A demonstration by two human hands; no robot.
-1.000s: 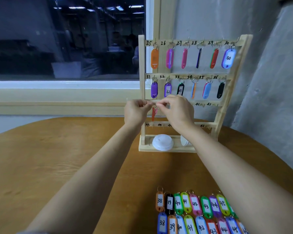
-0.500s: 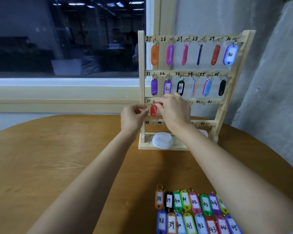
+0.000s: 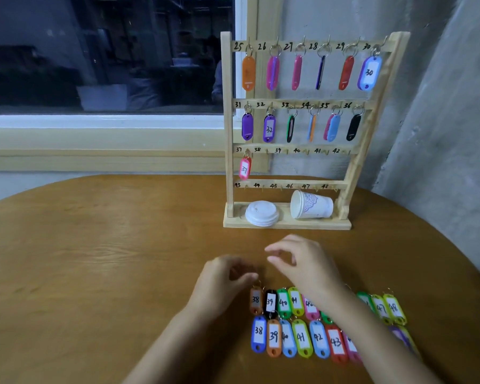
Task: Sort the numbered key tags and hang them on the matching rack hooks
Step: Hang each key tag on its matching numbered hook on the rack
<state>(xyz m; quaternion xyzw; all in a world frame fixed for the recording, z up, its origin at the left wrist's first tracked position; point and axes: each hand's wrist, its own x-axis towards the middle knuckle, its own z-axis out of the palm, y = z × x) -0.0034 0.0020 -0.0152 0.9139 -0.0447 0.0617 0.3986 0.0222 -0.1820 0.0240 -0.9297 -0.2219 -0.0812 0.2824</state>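
A wooden rack (image 3: 228, 126) with numbered hooks 25 to 48 stands at the back of the table. Its top two rows are full of tags. A pink tag 37 (image 3: 244, 169) hangs alone on the third row. Two rows of coloured numbered tags lie near me, starting with an orange tag 38 (image 3: 255, 300) and a blue tag 38 (image 3: 258, 333). My left hand (image 3: 222, 281) hovers just left of the orange 38, fingers curled, holding nothing. My right hand (image 3: 302, 261) floats above the tags with fingers apart; its forearm hides some tags.
A stack of white lids (image 3: 262, 213) and a tipped paper cup (image 3: 312, 205) rest on the rack's base. A window sill runs behind on the left, a grey wall on the right. The round wooden table (image 3: 94, 259) curves away at both sides.
Both hands have let go of tag 37, which now hangs on its hook, and have drawn back from the rack down to the tags lying near me.
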